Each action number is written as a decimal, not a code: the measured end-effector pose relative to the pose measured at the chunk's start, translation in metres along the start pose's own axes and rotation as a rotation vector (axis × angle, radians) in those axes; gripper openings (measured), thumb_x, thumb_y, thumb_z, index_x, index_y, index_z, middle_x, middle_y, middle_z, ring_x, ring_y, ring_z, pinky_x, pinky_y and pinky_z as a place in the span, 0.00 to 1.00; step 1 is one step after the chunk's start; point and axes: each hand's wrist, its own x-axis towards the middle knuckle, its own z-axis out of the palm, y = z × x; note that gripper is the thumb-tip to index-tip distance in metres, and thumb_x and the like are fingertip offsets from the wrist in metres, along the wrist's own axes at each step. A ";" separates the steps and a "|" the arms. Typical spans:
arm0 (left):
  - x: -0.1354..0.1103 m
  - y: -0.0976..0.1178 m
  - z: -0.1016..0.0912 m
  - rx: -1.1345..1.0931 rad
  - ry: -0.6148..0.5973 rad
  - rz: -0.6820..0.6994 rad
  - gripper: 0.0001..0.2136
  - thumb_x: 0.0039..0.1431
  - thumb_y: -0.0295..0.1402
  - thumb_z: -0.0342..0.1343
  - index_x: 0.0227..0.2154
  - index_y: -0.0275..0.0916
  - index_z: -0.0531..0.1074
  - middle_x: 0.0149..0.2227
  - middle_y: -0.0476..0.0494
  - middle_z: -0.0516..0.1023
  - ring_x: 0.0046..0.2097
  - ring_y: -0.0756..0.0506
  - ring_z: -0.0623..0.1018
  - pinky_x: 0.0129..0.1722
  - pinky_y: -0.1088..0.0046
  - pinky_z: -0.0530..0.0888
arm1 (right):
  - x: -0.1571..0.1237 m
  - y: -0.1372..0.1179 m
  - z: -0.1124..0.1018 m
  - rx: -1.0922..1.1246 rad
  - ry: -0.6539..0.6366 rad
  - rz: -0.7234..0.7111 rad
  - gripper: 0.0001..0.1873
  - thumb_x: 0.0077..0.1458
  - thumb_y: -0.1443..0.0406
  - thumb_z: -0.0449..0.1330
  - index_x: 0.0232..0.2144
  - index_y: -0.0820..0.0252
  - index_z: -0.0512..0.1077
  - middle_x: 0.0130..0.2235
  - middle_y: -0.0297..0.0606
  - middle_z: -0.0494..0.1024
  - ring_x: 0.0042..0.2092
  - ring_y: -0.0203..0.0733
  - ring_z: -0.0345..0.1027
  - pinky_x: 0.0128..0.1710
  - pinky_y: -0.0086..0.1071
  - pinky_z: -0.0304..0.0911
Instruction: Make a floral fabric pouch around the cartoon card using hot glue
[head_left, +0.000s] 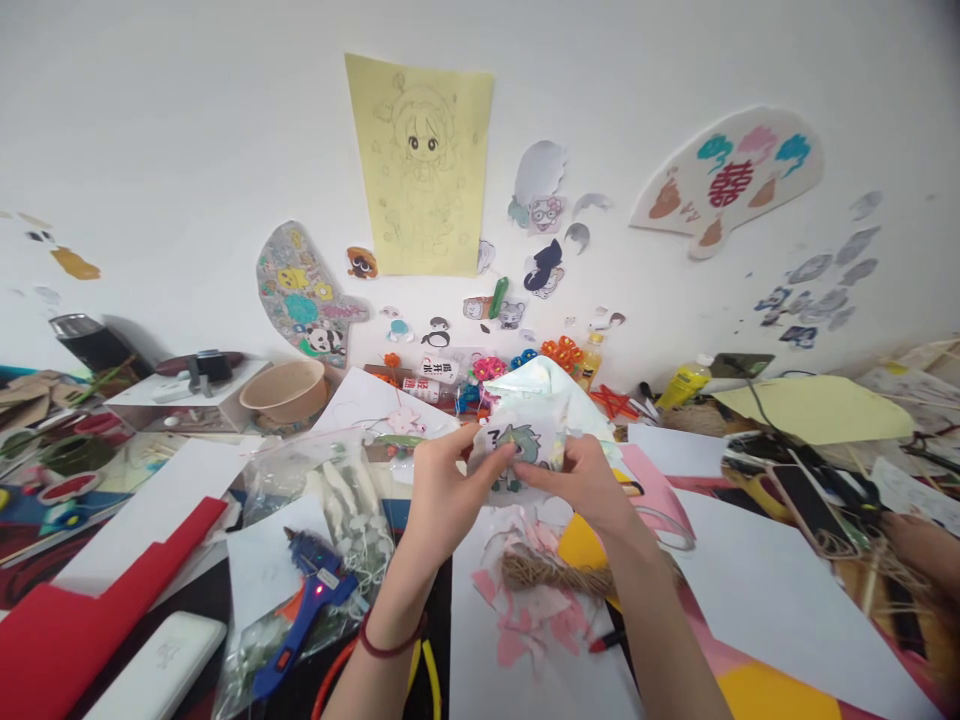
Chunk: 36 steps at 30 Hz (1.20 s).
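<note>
Paper cutout (529, 445) pinched between left hand (442, 495), right hand (589, 480); twine (555, 575) below, glue gun (307, 590) leftward.

A plain white wall (187, 120) rises behind the cluttered dark worktop (210, 595). On the wall hang a pale yellow paper sheet with a pencil drawing (420, 165) and many small colourful cutout stickers (307, 290). The light is soft and even.

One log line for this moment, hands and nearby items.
left hand: pinching cartoon cutout | right hand: pinching it too | beneath: twine bundle, pink scraps | left side: glue gun
</note>
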 end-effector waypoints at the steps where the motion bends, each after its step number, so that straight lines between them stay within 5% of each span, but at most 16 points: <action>1: 0.000 0.000 0.000 -0.010 0.006 -0.009 0.21 0.61 0.40 0.59 0.19 0.40 0.54 0.22 0.55 0.52 0.27 0.52 0.55 0.27 0.73 0.54 | 0.000 0.000 -0.001 -0.023 0.010 0.015 0.14 0.44 0.58 0.74 0.30 0.61 0.81 0.27 0.34 0.79 0.28 0.38 0.69 0.28 0.31 0.65; 8: 0.002 0.001 -0.001 -0.106 -0.082 -0.072 0.14 0.56 0.39 0.63 0.22 0.38 0.69 0.22 0.53 0.65 0.27 0.52 0.63 0.26 0.77 0.60 | -0.001 -0.001 -0.005 -0.091 0.030 0.002 0.15 0.45 0.56 0.73 0.26 0.62 0.78 0.24 0.32 0.74 0.27 0.35 0.62 0.26 0.29 0.58; 12: 0.001 0.001 0.000 -0.175 0.013 -0.097 0.11 0.55 0.38 0.64 0.24 0.37 0.75 0.24 0.51 0.71 0.28 0.52 0.67 0.27 0.77 0.65 | -0.003 -0.006 -0.005 -0.063 -0.027 0.004 0.14 0.46 0.57 0.73 0.29 0.60 0.79 0.28 0.33 0.76 0.30 0.37 0.65 0.31 0.31 0.62; 20: 0.001 -0.006 0.002 -0.213 0.118 -0.153 0.14 0.58 0.43 0.62 0.25 0.38 0.74 0.22 0.52 0.68 0.26 0.51 0.66 0.26 0.76 0.66 | -0.006 -0.018 -0.016 -0.259 -0.022 0.035 0.18 0.49 0.53 0.69 0.21 0.59 0.73 0.24 0.35 0.75 0.29 0.44 0.72 0.29 0.34 0.65; 23: 0.001 -0.005 0.001 -0.173 0.192 -0.121 0.13 0.59 0.42 0.61 0.25 0.38 0.73 0.23 0.51 0.68 0.28 0.50 0.67 0.28 0.76 0.66 | -0.009 -0.021 -0.018 -0.387 0.248 -0.056 0.12 0.53 0.56 0.67 0.28 0.58 0.77 0.30 0.38 0.80 0.32 0.45 0.74 0.33 0.35 0.67; 27: 0.001 -0.003 0.004 -0.017 0.281 -0.058 0.14 0.60 0.40 0.60 0.23 0.39 0.69 0.21 0.54 0.62 0.27 0.51 0.62 0.28 0.76 0.62 | -0.018 -0.022 -0.001 -0.608 0.700 -0.439 0.05 0.58 0.61 0.64 0.34 0.56 0.77 0.30 0.37 0.79 0.30 0.42 0.70 0.34 0.37 0.68; 30: -0.001 -0.001 0.010 0.127 0.327 0.029 0.17 0.62 0.38 0.60 0.21 0.39 0.63 0.20 0.56 0.58 0.25 0.53 0.59 0.26 0.76 0.58 | -0.023 -0.020 0.022 -0.669 0.528 -0.584 0.09 0.60 0.64 0.62 0.43 0.53 0.78 0.40 0.40 0.82 0.41 0.46 0.75 0.45 0.41 0.71; 33: -0.003 0.002 0.013 0.253 0.305 0.130 0.16 0.66 0.35 0.55 0.22 0.39 0.64 0.20 0.55 0.61 0.24 0.53 0.61 0.26 0.75 0.58 | -0.019 -0.012 0.040 -0.510 0.319 -0.466 0.25 0.61 0.61 0.62 0.60 0.52 0.70 0.59 0.42 0.75 0.57 0.51 0.72 0.58 0.46 0.67; 36: -0.002 0.005 0.013 0.282 0.222 0.191 0.12 0.68 0.32 0.52 0.27 0.39 0.70 0.26 0.50 0.75 0.29 0.51 0.71 0.30 0.75 0.64 | -0.011 -0.003 0.045 -0.157 0.207 -0.302 0.31 0.61 0.56 0.62 0.64 0.52 0.65 0.64 0.42 0.69 0.61 0.51 0.68 0.60 0.44 0.66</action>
